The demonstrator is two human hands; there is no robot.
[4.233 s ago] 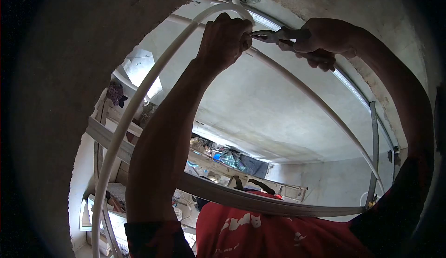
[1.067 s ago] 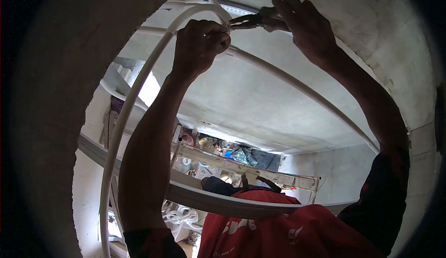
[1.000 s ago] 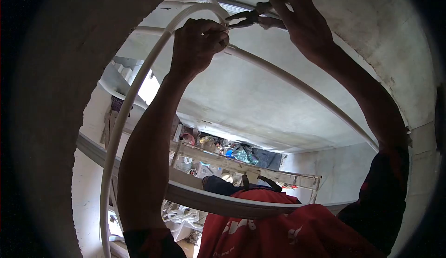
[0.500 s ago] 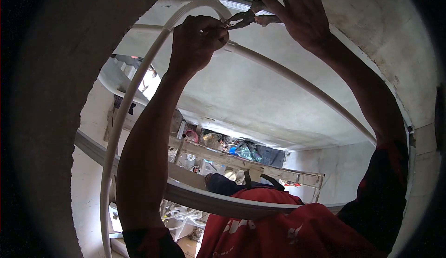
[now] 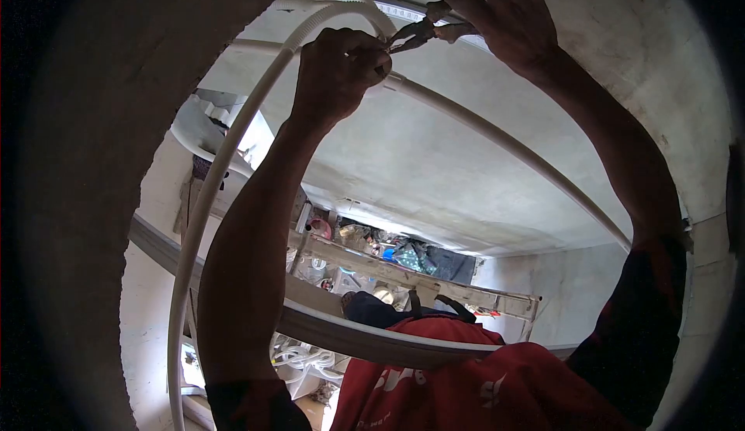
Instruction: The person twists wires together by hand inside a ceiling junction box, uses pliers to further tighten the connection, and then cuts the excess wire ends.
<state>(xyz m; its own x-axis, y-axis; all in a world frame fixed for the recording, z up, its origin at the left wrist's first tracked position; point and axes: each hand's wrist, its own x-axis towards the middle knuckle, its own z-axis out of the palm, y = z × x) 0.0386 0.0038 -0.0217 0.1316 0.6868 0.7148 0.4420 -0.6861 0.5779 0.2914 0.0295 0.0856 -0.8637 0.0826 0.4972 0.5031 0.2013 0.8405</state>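
My right hand (image 5: 516,24) is closed around the handles of a pair of pliers (image 5: 419,35), held high near the ceiling. The pliers point left, and their jaw tips meet the fingers of my left hand (image 5: 337,66). That hand is closed in a pinch; the small thing between its fingertips is too dark and hidden to name. Directly behind it, a white conduit (image 5: 186,260) bends over in a ribbed section (image 5: 330,13). A second white conduit (image 5: 504,138) runs from beside my left hand down to the right.
A grey metal channel (image 5: 334,334) crosses below my arms. Further down are a scaffold plank (image 5: 497,299), coiled white tubing (image 5: 303,357) and clutter on the floor. A rough wall edge (image 5: 147,167) closes in on the left, with a perforated metal strip (image 5: 400,10) above.
Both hands and the pliers appear slightly further right and lower in view, along with the conduits. The grip on the pliers and the left-hand pinch look the same.
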